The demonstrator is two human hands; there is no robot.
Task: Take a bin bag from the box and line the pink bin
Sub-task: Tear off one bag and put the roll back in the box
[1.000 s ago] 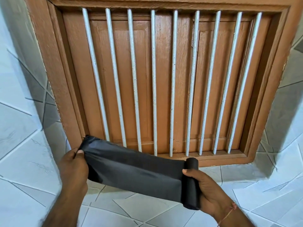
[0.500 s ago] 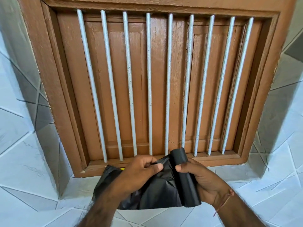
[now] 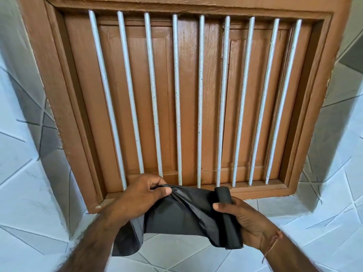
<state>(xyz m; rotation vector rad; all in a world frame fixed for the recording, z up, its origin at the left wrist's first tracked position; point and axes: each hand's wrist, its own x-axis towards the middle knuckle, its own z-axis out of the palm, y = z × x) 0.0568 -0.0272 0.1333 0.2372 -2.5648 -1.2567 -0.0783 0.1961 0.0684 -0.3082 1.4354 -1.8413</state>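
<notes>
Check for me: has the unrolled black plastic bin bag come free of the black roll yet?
No: the unrolled black plastic bin bag pinched by the left hand runs unbroken into the black roll in the right hand.

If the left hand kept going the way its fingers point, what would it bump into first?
Probably the black roll in the right hand; the left hand points rightward along the unrolled bag. Depth is unclear.

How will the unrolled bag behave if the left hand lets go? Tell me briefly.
The bag is probably floppy: it creases where the left hand pinches it and its loose end sags. It likely weighs little, so it would just dangle from the roll in the right hand. Its sheen hints it is slippery.
</notes>
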